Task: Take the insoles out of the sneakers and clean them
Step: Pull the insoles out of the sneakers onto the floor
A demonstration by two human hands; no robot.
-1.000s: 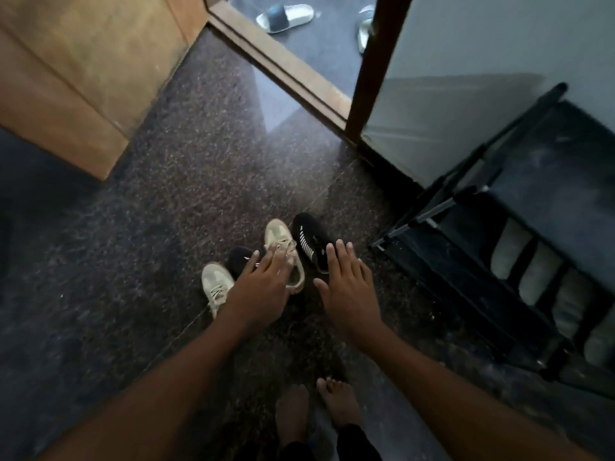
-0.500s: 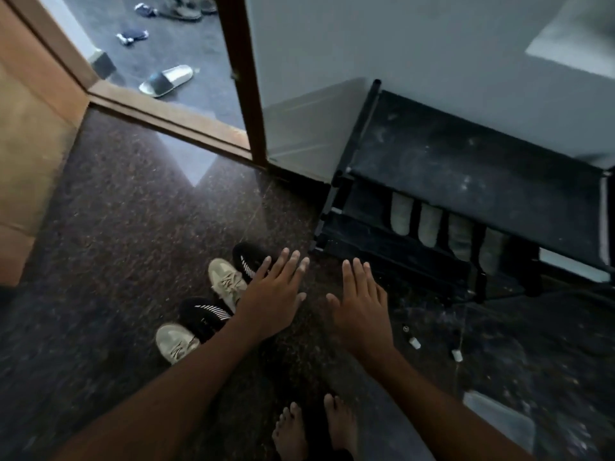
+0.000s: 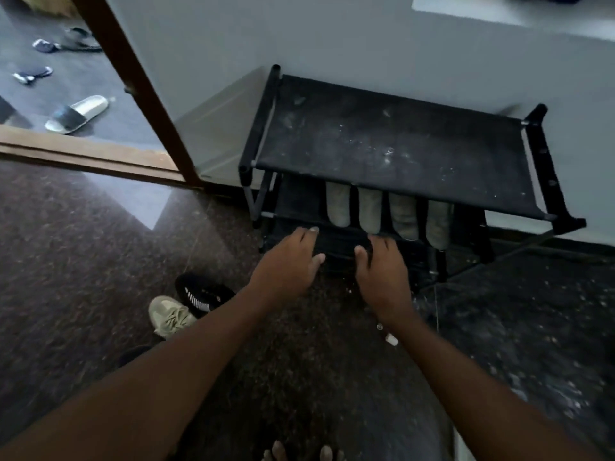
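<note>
Black rack (image 3: pixel 399 144) (dusty) by left hand (image 3: pixel 286 264), right hand (image 3: pixel 382 274).

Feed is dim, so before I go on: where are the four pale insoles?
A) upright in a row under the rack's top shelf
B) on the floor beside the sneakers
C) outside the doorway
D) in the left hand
A: the pale insoles stand side by side beneath the rack's top shelf.

Black fabric-shelf shoe rack w/ metal tube frame (image 3: pixel 392 141) stands far right against pale grey wall (image 3: pixel 299 38), top shelf dusty. Dark brown wooden door post (image 3: pixel 133 91) far left, w/ black-and-white slide sandal (image 3: pixel 77 114) on grey outdoor floor (image 3: pixel 113 74) beyond wooden threshold (image 3: pixel 83 154). Small white scrap (image 3: pixel 391 340) on dark speckled stone floor (image 3: pixel 83 261), near centre.
</note>
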